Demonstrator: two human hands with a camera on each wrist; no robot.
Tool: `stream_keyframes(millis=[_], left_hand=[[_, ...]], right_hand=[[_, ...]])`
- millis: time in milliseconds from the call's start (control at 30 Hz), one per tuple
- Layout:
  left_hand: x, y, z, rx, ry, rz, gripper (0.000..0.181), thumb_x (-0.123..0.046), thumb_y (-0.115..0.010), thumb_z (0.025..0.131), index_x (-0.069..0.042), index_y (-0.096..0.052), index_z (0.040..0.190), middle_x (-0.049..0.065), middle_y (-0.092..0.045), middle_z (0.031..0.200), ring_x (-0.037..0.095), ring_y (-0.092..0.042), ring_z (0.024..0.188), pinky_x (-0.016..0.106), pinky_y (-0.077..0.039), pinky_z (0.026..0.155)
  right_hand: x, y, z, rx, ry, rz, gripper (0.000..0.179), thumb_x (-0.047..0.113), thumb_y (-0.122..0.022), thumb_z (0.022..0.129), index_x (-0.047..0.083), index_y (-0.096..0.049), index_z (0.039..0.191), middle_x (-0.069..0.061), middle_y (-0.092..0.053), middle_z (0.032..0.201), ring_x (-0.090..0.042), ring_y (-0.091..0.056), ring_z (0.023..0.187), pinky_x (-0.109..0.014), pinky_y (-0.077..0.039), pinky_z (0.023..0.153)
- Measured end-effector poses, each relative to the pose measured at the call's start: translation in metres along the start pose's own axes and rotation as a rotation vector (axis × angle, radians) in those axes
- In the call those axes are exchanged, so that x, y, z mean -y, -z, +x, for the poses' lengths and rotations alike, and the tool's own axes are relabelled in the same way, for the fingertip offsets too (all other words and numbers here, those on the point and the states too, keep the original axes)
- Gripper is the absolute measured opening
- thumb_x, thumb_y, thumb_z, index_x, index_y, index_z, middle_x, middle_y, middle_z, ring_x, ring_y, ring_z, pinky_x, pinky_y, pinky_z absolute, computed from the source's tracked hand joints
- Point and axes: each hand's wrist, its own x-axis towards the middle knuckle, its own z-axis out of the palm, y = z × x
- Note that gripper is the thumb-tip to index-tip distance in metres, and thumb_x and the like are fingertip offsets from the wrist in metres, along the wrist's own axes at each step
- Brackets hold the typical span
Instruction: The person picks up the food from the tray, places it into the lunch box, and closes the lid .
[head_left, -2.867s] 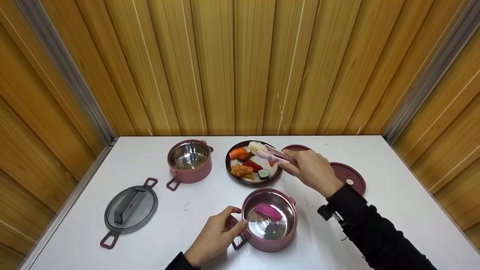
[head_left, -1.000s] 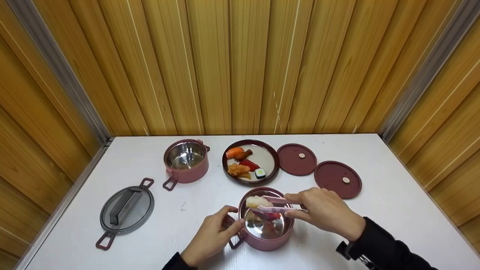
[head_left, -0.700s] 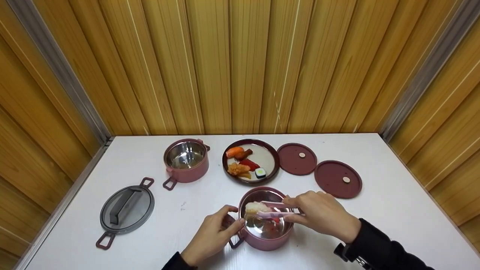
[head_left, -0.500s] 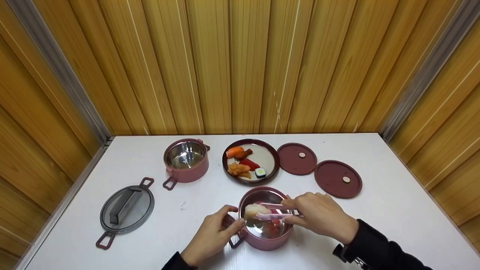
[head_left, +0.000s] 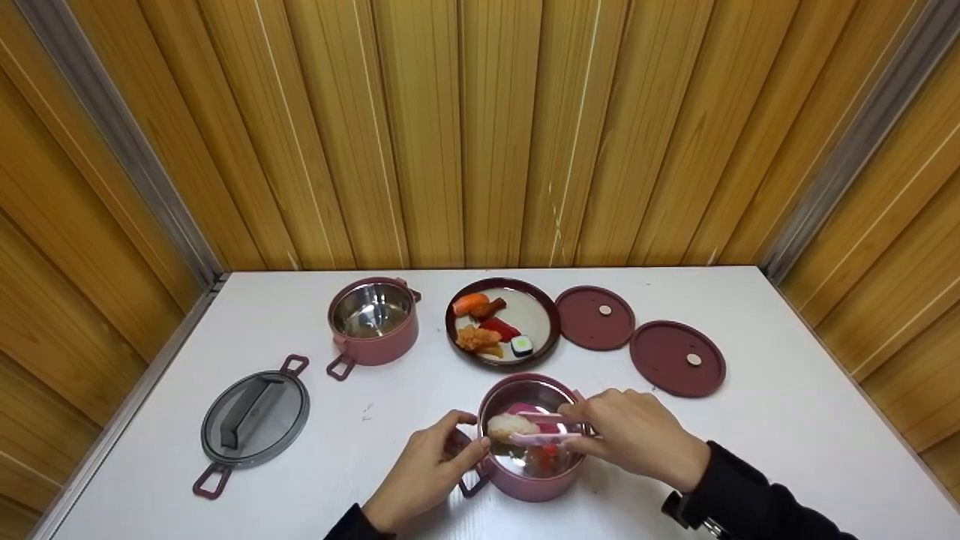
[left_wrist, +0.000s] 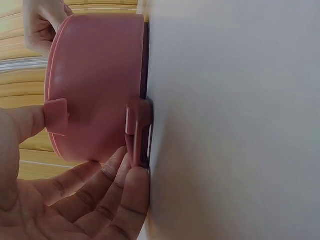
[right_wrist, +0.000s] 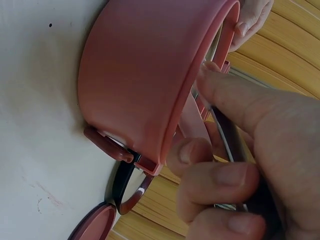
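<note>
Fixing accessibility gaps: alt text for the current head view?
A person's right hand holds pink tongs at a white food piece inside a pink pot gripped by the left hand. Farther back on the white table are a second pot, a plate of food pieces and two dark red discs, left to right; a gray lid lies far left.

White bench (head_left: 795, 405) at 6 o'clock, yellowy wood-look panels (head_left: 495, 135) at 12, greyish strips (head_left: 129, 139) around 10 and 2.
</note>
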Motion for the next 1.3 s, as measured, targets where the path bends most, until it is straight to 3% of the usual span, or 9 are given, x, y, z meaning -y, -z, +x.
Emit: stream_keyframes(millis=[267, 700, 1300], left_hand=[[0.0006, -0.0001, 0.0001, 0.002, 0.006, 0.004, 0.042, -0.037, -0.069, 0.111, -0.004, -0.066, 0.137, 0.004, -0.077, 0.096, 0.012, -0.073, 0.085, 0.020, -0.054, 0.071], [0.0003, 0.0006, 0.0001, 0.016, 0.019, -0.006, 0.045, -0.037, -0.068, 0.111, -0.003, -0.064, 0.141, 0.005, -0.077, 0.097, 0.014, -0.073, 0.087, 0.020, -0.055, 0.071], [0.0006, 0.0006, 0.0004, 0.005, -0.015, 0.014, 0.042, -0.036, -0.068, 0.112, -0.004, -0.066, 0.138, 0.003, -0.077, 0.095, 0.011, -0.073, 0.084, 0.020, -0.055, 0.071]], right_hand=[[-0.0001, -0.0041, -0.0004, -0.003, 0.017, -0.019, 0.036, 0.048, -0.084, 0.095, 0.025, -0.086, 0.122, -0.002, -0.085, 0.098, -0.009, -0.062, 0.069, -0.029, -0.037, 0.052], [0.0012, -0.0061, -0.0014, 0.000, 0.006, -0.047, 0.039, 0.050, -0.085, 0.093, 0.026, -0.086, 0.124, -0.003, -0.086, 0.106, -0.021, -0.074, 0.081, -0.033, -0.044, 0.055], [0.0033, -0.0025, 0.0002, 0.029, -0.013, -0.020, 0.037, 0.049, -0.085, 0.094, 0.027, -0.086, 0.123, -0.004, -0.087, 0.109, -0.017, -0.070, 0.074, -0.032, -0.042, 0.052]])
